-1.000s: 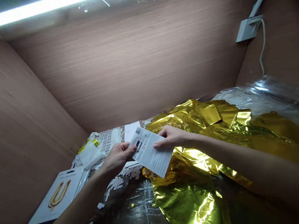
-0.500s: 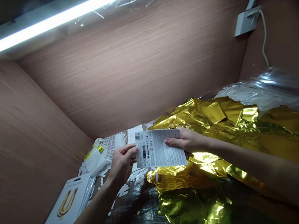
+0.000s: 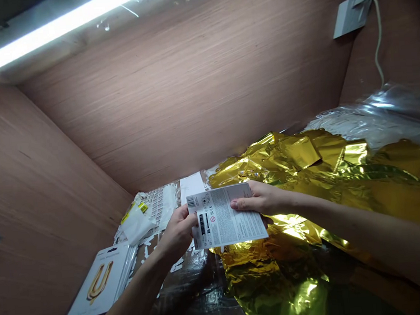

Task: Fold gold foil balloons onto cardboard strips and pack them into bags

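Note:
Between my two hands is a flat printed package (image 3: 229, 219), its face covered in small text, a barcode and symbols. My left hand (image 3: 181, 227) pinches its left edge with the thumb on top. At the right edge my right hand (image 3: 255, 200) grips it, thumb across the printed face and fingers hidden beneath. Gold foil balloons (image 3: 273, 269) lie crumpled under and beyond the package. To the left of my left forearm rests a stack of white balloon packages (image 3: 96, 287), the top one picturing a gold letter U.
Wooden panels (image 3: 190, 86) enclose the workspace, with a tube light (image 3: 58, 31) overhead. Sticker sheets (image 3: 159, 205), a white packet (image 3: 139, 226) and scattered white slips lie at the back left. Clear plastic (image 3: 384, 114) heaps at the back right below a wall socket box (image 3: 353, 15).
The package has tilted, its lower edge coming slightly nearer me. My left thumb has shifted further onto its printed face. The camera view has also moved slightly.

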{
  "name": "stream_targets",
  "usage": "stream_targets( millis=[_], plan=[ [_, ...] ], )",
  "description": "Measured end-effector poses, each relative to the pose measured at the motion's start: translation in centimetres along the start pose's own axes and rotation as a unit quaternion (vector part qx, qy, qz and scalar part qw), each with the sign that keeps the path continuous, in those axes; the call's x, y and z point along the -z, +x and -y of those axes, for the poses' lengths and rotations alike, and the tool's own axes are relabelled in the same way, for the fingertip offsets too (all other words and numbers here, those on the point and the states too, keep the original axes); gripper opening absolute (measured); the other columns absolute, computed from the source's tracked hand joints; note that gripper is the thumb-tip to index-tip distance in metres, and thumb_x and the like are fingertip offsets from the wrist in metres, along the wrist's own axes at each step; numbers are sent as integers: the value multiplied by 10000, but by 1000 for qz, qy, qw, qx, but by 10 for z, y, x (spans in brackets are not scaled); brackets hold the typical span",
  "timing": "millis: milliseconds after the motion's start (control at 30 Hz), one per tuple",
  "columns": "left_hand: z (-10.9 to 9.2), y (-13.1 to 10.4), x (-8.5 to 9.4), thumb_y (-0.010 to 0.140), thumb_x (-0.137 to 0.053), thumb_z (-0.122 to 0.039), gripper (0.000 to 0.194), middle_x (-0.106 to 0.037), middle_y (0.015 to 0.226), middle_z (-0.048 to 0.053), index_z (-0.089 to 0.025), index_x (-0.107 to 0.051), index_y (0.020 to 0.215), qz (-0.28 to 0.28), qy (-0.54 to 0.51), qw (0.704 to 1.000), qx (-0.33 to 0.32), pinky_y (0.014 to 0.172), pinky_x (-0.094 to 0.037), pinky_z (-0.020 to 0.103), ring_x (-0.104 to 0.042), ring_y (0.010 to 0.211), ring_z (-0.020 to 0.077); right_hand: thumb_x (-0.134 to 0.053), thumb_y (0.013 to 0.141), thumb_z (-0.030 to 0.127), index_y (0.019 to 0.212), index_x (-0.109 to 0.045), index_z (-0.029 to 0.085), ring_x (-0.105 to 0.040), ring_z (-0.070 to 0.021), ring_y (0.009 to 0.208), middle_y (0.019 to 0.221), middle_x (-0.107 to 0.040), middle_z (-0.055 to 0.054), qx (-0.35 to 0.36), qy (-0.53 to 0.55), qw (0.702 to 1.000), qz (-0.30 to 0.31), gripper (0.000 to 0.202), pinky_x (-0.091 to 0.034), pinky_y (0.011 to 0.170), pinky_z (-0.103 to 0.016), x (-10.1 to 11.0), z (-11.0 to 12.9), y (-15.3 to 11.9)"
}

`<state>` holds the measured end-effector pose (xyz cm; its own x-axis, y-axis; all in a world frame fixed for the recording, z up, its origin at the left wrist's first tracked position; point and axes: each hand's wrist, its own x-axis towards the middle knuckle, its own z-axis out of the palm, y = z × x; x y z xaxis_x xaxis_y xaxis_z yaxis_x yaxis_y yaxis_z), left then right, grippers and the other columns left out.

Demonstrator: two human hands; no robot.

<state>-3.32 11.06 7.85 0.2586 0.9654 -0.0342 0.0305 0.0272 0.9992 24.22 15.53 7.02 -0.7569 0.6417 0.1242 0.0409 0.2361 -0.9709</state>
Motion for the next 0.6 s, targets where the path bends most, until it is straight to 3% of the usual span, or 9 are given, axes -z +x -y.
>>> stream_targets(
  millis=[133,233,467,600],
  plan=[
    [0,2,11,844,-715,-419,370,-767,972,169,-101,-743,1031,74,-96,993,15,834,-577,393,-732,939,294,-652,915,512,817,-585,169,-497,-94,414,580,-556,21,-5,5,1000,-28,363,-421,345,-205,10,-2,-2],
    [2,4,15,830,-796,-440,381,-770,990,163,-110,-764,1017,102,-104,989,11,871,-569,387,-732,978,293,-689,889,525,820,-586,174,-529,-104,485,625,-555,16,3,-2,999,-36,372,-455,400,-212,15,-3,-4],
    [4,3,11,702,-923,-386,380,-782,901,131,-116,-797,938,96,-93,991,-9,735,-578,316,-745,805,245,-694,893,520,853,-603,171,-573,-127,583,689,-581,-4,-13,-14,999,-37,363,-486,476,-231,20,-6,-5],
    [6,4,5,721,-914,-323,300,-776,860,112,-123,-798,914,63,-78,995,-9,692,-559,279,-717,708,187,-691,902,504,866,-624,162,-569,-123,573,688,-588,-6,-27,-6,999,-29,350,-487,474,-230,17,-6,-4]
  ],
)
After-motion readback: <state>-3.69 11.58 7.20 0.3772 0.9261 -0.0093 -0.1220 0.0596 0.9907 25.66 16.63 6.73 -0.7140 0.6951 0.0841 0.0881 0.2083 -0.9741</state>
